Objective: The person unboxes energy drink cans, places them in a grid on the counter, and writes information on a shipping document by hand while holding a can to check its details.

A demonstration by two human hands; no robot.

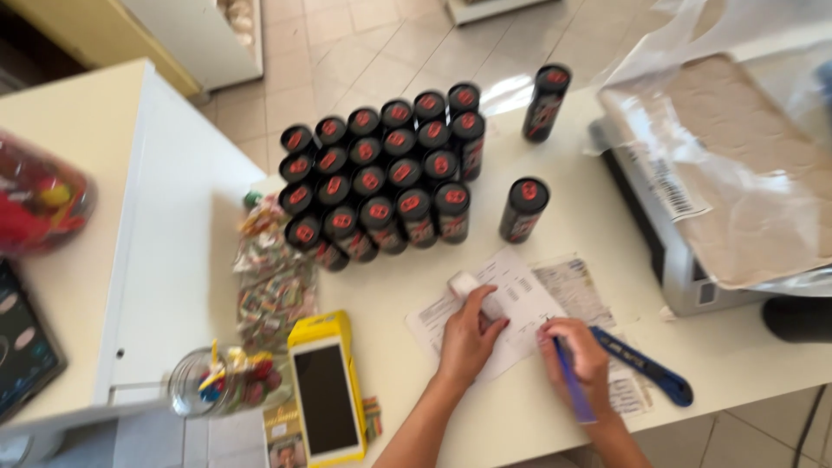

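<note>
- Nearest the lens: left hand (469, 336) pressing flat on a white paper slip (511, 303), fingers half curled, thumb and forefinger pinching a small white roll (463, 282) at the slip's upper left corner
- Right hand (579, 355) closed in a writing grip round a purple pen (574, 387), tip down on the slip's right edge
- Slip lying on the white counter (589, 217), over other printed papers (576, 290), near the front edge; thin, light, limp, likely to slide or crease (best held flat by palm pressure, lifted at a corner)
- Blue utility knife (646, 367) just beside the right hand, untouched
- Black cans with red tops (381, 173) packed in rows behind the slip, two standing apart to the right
- Yellow card terminal (325, 390), candy jar (227, 381) and sweet packets (273, 277) to the left
- Plastic-wrapped brown parcel (737, 165) to the right
</note>
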